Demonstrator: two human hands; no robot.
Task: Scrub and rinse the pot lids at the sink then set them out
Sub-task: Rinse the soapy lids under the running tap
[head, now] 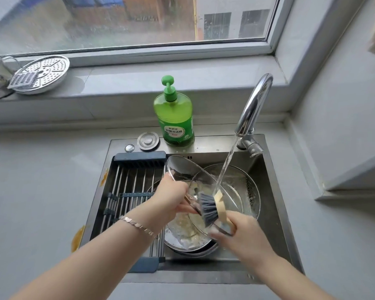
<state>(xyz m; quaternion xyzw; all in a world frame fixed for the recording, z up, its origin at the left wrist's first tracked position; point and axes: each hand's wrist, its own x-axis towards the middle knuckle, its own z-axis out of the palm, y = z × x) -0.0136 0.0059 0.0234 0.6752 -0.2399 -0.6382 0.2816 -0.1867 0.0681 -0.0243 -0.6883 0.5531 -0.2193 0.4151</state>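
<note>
The glass lid (187, 169) is probably stiff, weighty and breakable, and wet with suds it will be slippery, so its metal rim looks a safer hold than the bare pane. It is clear and domed, streaked with foam, and stands tilted on edge above the sink (271, 191), where water from the tap (253, 105) strikes it. The left hand (171, 195) grips its near side with curled fingers. The right hand (240, 230) is closed round a blue-bristled brush (207, 210), which is pressed to the lid's inner face. What seem to be other lids (247, 191) lie in the basin below.
</note>
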